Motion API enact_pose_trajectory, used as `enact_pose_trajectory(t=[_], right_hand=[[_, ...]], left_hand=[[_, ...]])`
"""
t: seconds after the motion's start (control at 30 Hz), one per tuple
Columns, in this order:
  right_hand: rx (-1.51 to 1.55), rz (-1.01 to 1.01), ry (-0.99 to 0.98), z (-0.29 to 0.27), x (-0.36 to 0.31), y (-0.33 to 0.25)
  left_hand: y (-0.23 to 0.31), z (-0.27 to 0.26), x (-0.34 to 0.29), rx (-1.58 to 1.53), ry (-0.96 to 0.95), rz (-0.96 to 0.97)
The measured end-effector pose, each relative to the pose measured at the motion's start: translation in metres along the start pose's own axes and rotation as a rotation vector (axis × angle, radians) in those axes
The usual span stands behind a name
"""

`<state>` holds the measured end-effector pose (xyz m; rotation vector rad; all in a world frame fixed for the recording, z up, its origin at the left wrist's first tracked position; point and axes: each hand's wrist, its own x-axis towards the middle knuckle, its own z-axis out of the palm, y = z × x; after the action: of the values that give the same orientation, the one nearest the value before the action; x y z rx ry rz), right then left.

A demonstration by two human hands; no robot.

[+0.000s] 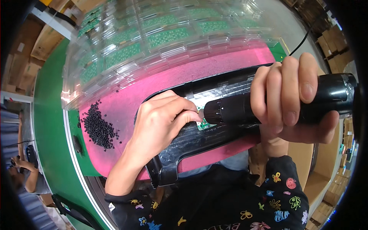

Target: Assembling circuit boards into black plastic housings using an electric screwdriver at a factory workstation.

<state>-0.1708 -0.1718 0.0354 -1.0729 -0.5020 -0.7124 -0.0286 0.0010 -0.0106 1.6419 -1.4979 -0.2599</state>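
Loose black pellet-like parts [99,126] lie at left on the pink mat [122,101], probably for easy picking, with clear trays [115,80] of boards stacked beyond on the far side. My left hand [159,120] rests over the black housing [205,145], thumb and forefinger bent at the driver's nose, gripping or not I cannot tell, beside the green circuit board [205,125] inside; at right, my right hand [285,97] wraps the black driver [230,109], seemingly to steady it.
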Motion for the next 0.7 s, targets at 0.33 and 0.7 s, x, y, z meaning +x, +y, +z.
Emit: enact_pose_trajectory(t=[0.33, 0.7], right_hand=[[-0.337, 0.210, 0.225, 0.026, -0.004, 0.008], [-0.356, 0.258, 0.085, 0.019, 0.011, 0.032]], left_hand=[[0.000, 0.003, -0.006, 0.134, 0.064, -0.144], [-0.001, -0.003, -0.013, 0.237, -0.010, -0.169]])
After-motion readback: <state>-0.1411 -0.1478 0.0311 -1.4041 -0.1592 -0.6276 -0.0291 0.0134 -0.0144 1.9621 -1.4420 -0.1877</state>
